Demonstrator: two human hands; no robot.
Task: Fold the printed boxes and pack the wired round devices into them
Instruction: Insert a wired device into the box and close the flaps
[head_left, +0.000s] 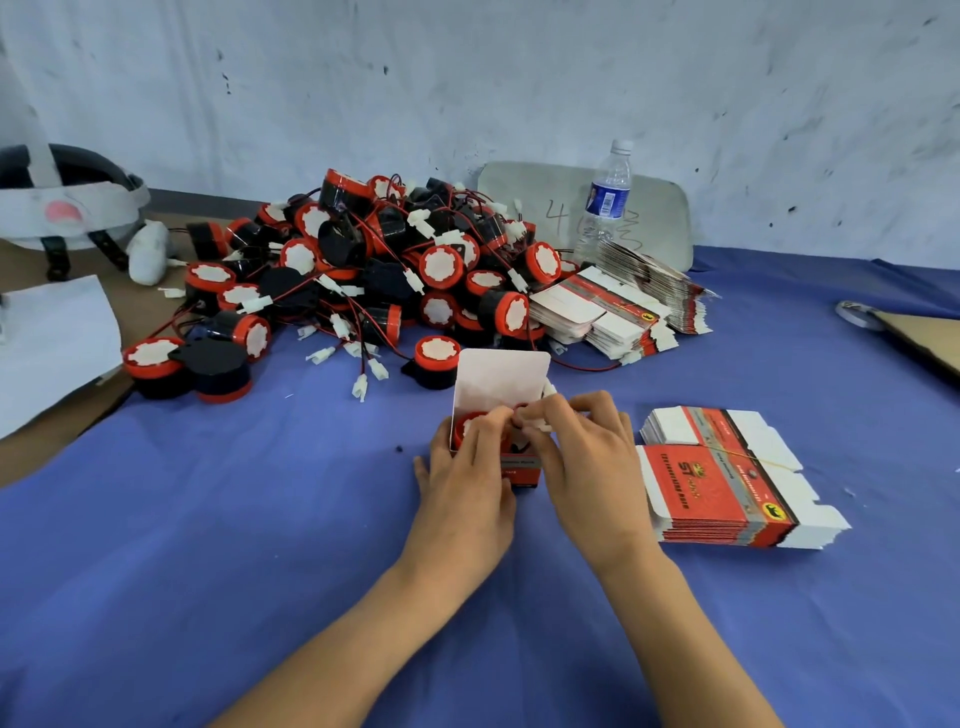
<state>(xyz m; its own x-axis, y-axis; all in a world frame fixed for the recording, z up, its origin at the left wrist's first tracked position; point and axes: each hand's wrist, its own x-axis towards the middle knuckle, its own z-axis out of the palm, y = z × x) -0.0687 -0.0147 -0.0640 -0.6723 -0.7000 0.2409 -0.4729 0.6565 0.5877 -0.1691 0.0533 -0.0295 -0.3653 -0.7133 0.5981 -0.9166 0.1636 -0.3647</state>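
Note:
A folded red printed box (503, 379) stands upright on the blue cloth with its white lid flap raised. Inside sits a round red and black device (466, 425), partly hidden by my fingers. My left hand (467, 467) grips the box's left side while its fingertips press on the device. My right hand (582, 457) pinches the device's red wire and white connector (540, 423) at the box's opening. A large pile of wired round devices (363, 270) lies behind. A stack of flat printed boxes (722, 478) sits right of my hands.
More flat boxes (623, 306) are heaped behind, beside a water bottle (605, 202) and a grey board (665, 208). A helmet (67, 197) and white paper (52, 338) lie far left. Cardboard (919, 332) sits at the right edge.

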